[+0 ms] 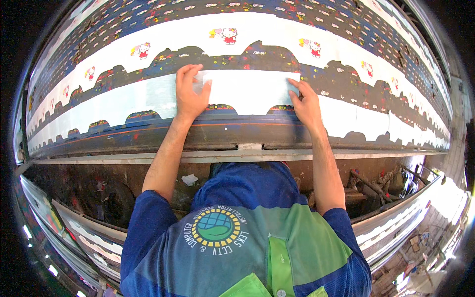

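Observation:
A thin white cut panel [250, 91], seemingly cloth, lies flat on the printing table in front of me. Its top edge is straight; the lower edge dips to a tab in the middle. At its left edge rests my left hand [192, 96], thumb and fingers spread, the thumb touching the panel. My right hand [307, 103] is at the opposite edge, fingertips on the upper right corner and the thumb held apart from them. Farther back, a row of similar white panels [267, 34] bears a printed cartoon cat with balloons.
The long table [222, 126] has a dark, paint-spotted surface, with blank white panels [118, 101] continuing left and right. A pale metal rail [208, 157] runs along its near edge. Behind me stands another table [391, 222] with more panels. Clutter lies on the floor at lower right.

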Motion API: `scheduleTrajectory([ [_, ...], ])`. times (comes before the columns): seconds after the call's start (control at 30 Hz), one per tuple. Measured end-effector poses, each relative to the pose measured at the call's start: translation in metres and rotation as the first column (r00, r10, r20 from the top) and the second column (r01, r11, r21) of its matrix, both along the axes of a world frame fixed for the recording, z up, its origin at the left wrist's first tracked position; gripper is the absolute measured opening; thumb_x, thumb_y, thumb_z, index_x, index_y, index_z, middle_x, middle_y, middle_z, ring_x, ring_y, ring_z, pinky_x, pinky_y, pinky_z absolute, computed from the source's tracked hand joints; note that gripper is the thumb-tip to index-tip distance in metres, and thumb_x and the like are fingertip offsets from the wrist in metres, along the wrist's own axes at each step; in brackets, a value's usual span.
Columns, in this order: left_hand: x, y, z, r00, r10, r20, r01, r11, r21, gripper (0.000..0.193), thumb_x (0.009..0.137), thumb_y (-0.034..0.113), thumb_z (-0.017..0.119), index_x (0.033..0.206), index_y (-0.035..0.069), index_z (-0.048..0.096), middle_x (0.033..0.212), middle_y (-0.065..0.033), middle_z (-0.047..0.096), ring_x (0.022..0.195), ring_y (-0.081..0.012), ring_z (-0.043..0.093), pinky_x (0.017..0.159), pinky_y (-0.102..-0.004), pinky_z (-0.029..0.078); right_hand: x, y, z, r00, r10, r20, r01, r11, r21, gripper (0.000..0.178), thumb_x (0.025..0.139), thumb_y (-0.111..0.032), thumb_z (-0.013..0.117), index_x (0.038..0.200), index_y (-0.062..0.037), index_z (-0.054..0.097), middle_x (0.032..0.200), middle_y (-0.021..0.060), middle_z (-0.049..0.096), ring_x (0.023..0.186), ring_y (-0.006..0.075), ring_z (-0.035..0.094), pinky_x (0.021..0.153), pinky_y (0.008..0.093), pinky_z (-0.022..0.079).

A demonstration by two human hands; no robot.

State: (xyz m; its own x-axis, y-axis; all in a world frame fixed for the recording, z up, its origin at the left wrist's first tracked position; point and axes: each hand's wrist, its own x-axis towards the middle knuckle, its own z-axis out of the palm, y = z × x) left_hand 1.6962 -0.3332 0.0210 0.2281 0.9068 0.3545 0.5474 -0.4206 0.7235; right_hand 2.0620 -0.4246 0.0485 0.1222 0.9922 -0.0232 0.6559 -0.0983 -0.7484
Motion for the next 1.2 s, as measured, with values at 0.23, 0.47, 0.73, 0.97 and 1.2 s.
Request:
scheduleTrajectory([
  [0.23, 0.021, -0.005, -0.002, 0.62, -0.209, -0.756, 0.351, 0.936, 0.029, 0.07, 0.113, 0.055, 0.054, 0.166, 0.01, 0.049, 0.182, -0.0171, 0.026, 0.169, -0.0416, 0.021, 0.135, -0.0648, 0.019, 0.003, 0.003, 0.007, 1.0, -0.013, -0.014, 0.012, 0.993, -0.114, 0.042, 0.102, -0.009, 0.071, 0.143, -0.0107, 0.073, 0.133, 0.0171, 0.073, 0.102, 0.0319, 0.072, 0.089, 0.0398, 0.058],
  [0.47, 0.089, -0.03, -0.007, 0.683, -0.163, -0.712, 0.225, 0.974, -0.007, 0.102, 0.107, 0.07, 0.052, 0.171, -0.006, 0.028, 0.183, -0.0251, 0.019, 0.171, -0.0436, 0.014, 0.135, -0.0674, 0.01, 0.024, -0.006, 0.002, 0.972, -0.001, -0.235, -0.009, 0.999, -0.042, 0.039, 0.102, -0.009, 0.073, 0.14, -0.011, 0.075, 0.141, 0.0123, 0.067, 0.104, 0.0261, 0.072, 0.092, 0.0377, 0.059],
  [0.73, 0.232, -0.099, 0.012, 0.567, -0.608, -0.556, 0.662, 0.738, -0.131, 0.101, 0.105, 0.069, 0.056, 0.17, -0.005, 0.033, 0.181, -0.0246, 0.025, 0.169, -0.0447, 0.02, 0.136, -0.0648, 0.014, 0.133, -0.056, 0.007, 0.954, 0.025, -0.298, 0.0, 0.996, 0.085, 0.034, 0.102, -0.008, 0.075, 0.136, -0.0127, 0.077, 0.137, 0.0063, 0.069, 0.092, 0.0145, 0.066, 0.08, 0.0302, 0.057],
  [0.97, 0.304, -0.102, -0.001, 0.751, -0.191, -0.632, 0.195, 0.979, -0.064, 0.082, 0.113, 0.049, 0.055, 0.164, -0.013, 0.039, 0.18, -0.0314, 0.022, 0.169, -0.0501, 0.013, 0.136, -0.064, 0.015, 0.25, -0.099, 0.008, 0.953, -0.037, -0.3, 0.063, 0.995, 0.075, 0.027, 0.106, -0.008, 0.07, 0.132, -0.007, 0.077, 0.124, 0.0052, 0.077, 0.095, 0.0137, 0.068, 0.085, 0.0299, 0.056],
  [1.2, 0.328, -0.135, 0.002, 0.898, -0.095, -0.429, 0.134, 0.989, 0.06, 0.029, 0.104, 0.019, 0.07, 0.127, 0.001, 0.075, 0.142, -0.018, 0.072, 0.139, -0.0398, 0.062, 0.125, -0.0607, 0.037, 0.283, -0.114, 0.006, 0.938, 0.131, -0.32, -0.11, 0.991, 0.082, 0.023, 0.105, -0.005, 0.066, 0.123, -0.0064, 0.081, 0.123, 0.0085, 0.079, 0.105, 0.0208, 0.073, 0.092, 0.033, 0.057],
])
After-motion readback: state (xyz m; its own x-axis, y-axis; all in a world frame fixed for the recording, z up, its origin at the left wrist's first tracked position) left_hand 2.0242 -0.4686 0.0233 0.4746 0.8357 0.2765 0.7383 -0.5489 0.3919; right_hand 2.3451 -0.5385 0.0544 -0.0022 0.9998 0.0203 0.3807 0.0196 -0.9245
